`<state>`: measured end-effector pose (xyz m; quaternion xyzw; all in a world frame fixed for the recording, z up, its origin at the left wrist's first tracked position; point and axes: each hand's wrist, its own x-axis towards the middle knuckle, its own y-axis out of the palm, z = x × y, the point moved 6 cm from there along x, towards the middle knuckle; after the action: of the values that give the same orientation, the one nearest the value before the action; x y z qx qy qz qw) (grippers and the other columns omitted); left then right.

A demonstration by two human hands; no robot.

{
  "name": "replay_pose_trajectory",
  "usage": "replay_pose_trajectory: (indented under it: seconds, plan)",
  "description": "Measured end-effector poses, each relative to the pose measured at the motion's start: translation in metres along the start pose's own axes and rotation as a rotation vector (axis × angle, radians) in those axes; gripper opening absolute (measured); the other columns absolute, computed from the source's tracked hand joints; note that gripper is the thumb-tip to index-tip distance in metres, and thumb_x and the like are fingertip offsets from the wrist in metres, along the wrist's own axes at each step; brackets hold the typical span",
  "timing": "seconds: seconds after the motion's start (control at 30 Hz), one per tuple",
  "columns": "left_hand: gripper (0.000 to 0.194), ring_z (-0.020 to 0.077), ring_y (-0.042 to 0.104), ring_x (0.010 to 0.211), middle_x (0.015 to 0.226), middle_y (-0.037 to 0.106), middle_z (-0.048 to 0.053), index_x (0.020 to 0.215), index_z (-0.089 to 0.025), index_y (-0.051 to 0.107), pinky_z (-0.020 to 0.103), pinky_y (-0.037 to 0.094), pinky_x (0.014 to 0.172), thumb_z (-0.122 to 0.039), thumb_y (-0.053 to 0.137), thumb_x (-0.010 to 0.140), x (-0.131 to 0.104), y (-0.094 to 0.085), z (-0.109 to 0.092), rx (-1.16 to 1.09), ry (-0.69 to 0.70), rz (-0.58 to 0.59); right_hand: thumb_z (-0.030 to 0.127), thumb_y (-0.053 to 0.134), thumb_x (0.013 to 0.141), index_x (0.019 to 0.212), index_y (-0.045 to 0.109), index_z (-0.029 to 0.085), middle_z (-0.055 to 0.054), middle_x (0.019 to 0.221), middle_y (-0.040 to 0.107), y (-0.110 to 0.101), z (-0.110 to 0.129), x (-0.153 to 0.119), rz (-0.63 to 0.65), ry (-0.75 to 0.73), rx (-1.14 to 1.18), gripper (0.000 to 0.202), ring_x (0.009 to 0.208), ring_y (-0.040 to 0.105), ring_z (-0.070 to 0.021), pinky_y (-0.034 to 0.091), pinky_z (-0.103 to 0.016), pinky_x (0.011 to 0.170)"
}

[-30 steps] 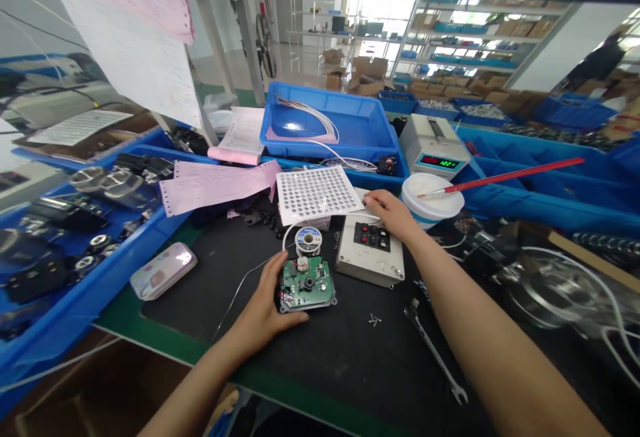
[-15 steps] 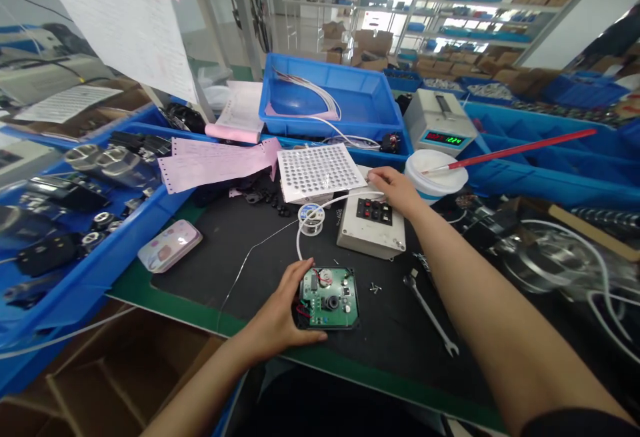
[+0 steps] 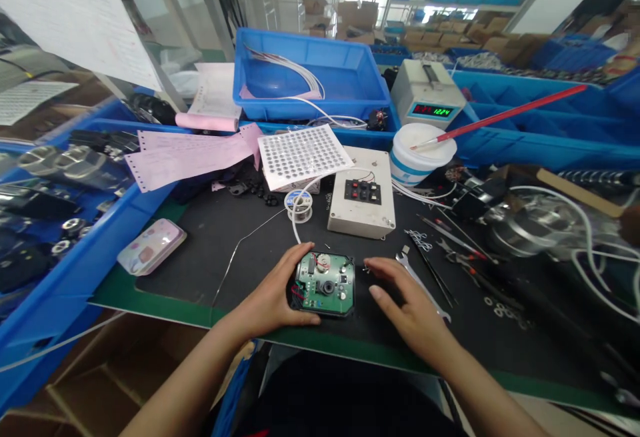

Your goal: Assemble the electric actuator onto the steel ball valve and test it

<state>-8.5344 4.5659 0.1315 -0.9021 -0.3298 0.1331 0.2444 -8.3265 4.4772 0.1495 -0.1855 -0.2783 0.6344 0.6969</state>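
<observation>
A green circuit board (image 3: 327, 287) in a dark square housing lies on the black mat, with small components and red wires on it. My left hand (image 3: 277, 290) grips the housing by its left side, fingers along the upper left and thumb along the lower edge. Just to the right, my right hand (image 3: 407, 303) is over the mat with thumb and fingers apart, holding nothing visible. Its fingertips are beside small screws (image 3: 367, 268), mostly hidden by them. Past that hand lies a wrench (image 3: 419, 278), partly covered. A white cable runs from the housing toward the switch box (image 3: 363, 213).
A solder spool (image 3: 300, 207) and a sheet of round stickers (image 3: 303, 155) are behind the board. Farther back stand a blue bin (image 3: 345, 80), a white tub (image 3: 415, 163) with a red-handled brush, and a meter (image 3: 429, 93). A patterned tin (image 3: 153, 247) lies left; metal parts crowd the right.
My right hand has come back from the switch box to beside the circuit board, and its fingers have spread. My left hand stays on the housing. The view has shifted slightly.
</observation>
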Motion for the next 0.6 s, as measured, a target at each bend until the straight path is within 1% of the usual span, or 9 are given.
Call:
replay_pose_trajectory:
  seconds: [0.07,0.1,0.2,0.3,0.4,0.47,0.5,0.53,0.6]
  plan:
    - [0.098,0.0293,0.024,0.137,0.147,0.025,0.013,0.141,-0.027,0.018,0.048,0.022,0.113,-0.045,0.076,0.064,-0.003,0.006,0.0,0.012,-0.013,-0.057,0.033,0.048,0.092,0.123,0.047,0.028,-0.006,0.124,0.053,0.009,-0.004,-0.01,0.001,0.009,0.012,0.031,0.113,0.051,-0.0201,0.047,-0.038,0.093]
    - [0.096,0.0299,0.025,0.137,0.146,0.025,0.013,0.14,-0.027,0.018,0.049,0.023,0.113,-0.045,0.075,0.065,-0.004,0.009,0.0,0.014,-0.022,-0.093,0.032,0.048,0.092,0.123,0.047,0.028,-0.006,0.124,0.053,0.009,-0.005,-0.011,-0.016,0.012,0.019,0.031,0.113,0.051,-0.02,0.047,-0.038,0.093]
    - [0.093,0.0317,0.027,0.136,0.144,0.027,0.013,0.139,-0.028,0.019,0.052,0.025,0.111,-0.044,0.074,0.066,-0.01,0.017,-0.002,0.024,-0.045,-0.187,0.031,0.048,0.092,0.119,0.051,0.026,-0.007,0.12,0.055,-0.003,-0.002,-0.001,-0.068,-0.013,0.012,0.028,0.108,0.054,-0.0201,0.048,-0.038,0.091]
    - [0.093,0.033,0.028,0.135,0.145,0.027,0.013,0.14,-0.029,0.017,0.054,0.027,0.11,-0.044,0.073,0.067,-0.013,0.022,-0.001,0.045,-0.054,-0.217,0.032,0.049,0.091,0.114,0.054,0.024,-0.007,0.113,0.059,-0.031,0.006,0.029,-0.127,-0.07,-0.022,0.025,0.099,0.058,-0.0201,0.05,-0.037,0.086]
    - [0.092,0.0331,0.03,0.135,0.145,0.027,0.013,0.14,-0.03,0.017,0.054,0.028,0.11,-0.045,0.072,0.068,-0.011,0.023,-0.001,0.064,-0.041,-0.217,0.032,0.05,0.088,0.106,0.057,0.021,-0.007,0.107,0.062,-0.067,0.018,0.066,-0.265,-0.085,-0.051,0.022,0.092,0.061,-0.0197,0.05,-0.035,0.083]
    - [0.093,0.0328,0.031,0.134,0.145,0.029,0.013,0.14,-0.029,0.017,0.054,0.029,0.109,-0.046,0.073,0.067,-0.009,0.022,-0.001,0.072,-0.033,-0.215,0.032,0.05,0.088,0.101,0.059,0.021,-0.006,0.102,0.064,-0.08,0.032,0.083,-0.329,-0.096,-0.078,0.019,0.088,0.062,-0.0195,0.05,-0.035,0.081]
    - [0.094,0.0325,0.031,0.134,0.145,0.03,0.013,0.14,-0.029,0.018,0.053,0.029,0.109,-0.046,0.073,0.067,-0.009,0.022,-0.001,0.072,-0.028,-0.217,0.031,0.05,0.088,0.1,0.059,0.021,-0.006,0.099,0.064,-0.079,0.041,0.087,-0.323,-0.114,-0.087,0.018,0.085,0.062,-0.019,0.051,-0.034,0.079]
    - [0.095,0.0321,0.031,0.134,0.145,0.03,0.013,0.14,-0.028,0.018,0.052,0.029,0.11,-0.047,0.074,0.066,-0.009,0.021,-0.002,0.07,-0.022,-0.219,0.031,0.05,0.088,0.098,0.06,0.022,-0.005,0.096,0.065,-0.073,0.049,0.088,-0.278,-0.139,-0.09,0.017,0.083,0.061,-0.0183,0.051,-0.033,0.077]
    - [0.096,0.0312,0.031,0.134,0.144,0.031,0.014,0.14,-0.026,0.019,0.05,0.029,0.11,-0.048,0.074,0.064,-0.01,0.021,-0.003,0.06,-0.012,-0.222,0.032,0.051,0.09,0.096,0.061,0.022,-0.003,0.093,0.065,-0.048,0.063,0.08,-0.101,-0.203,-0.072,0.016,0.083,0.061,-0.0172,0.05,-0.031,0.077]
